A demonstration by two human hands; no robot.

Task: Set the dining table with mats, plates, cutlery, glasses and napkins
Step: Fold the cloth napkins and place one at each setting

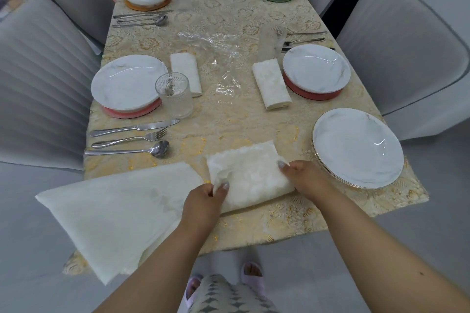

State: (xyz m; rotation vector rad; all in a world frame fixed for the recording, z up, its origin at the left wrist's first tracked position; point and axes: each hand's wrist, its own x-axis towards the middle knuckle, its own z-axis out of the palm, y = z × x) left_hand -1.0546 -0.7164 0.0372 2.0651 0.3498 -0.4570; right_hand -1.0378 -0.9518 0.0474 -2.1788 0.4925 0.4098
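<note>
The left hand pinches the near-left corner of a folded napkin on the table. The right hand grips its right edge, beside stacked plates.

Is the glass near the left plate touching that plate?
Cannot tell. In the head view the glass overlaps the rim of the left plate, but it stands in front of it, so any contact or gap is hidden.

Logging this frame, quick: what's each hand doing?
Left hand: pinching the napkin corner.
Right hand: gripping the napkin's right edge.
</note>
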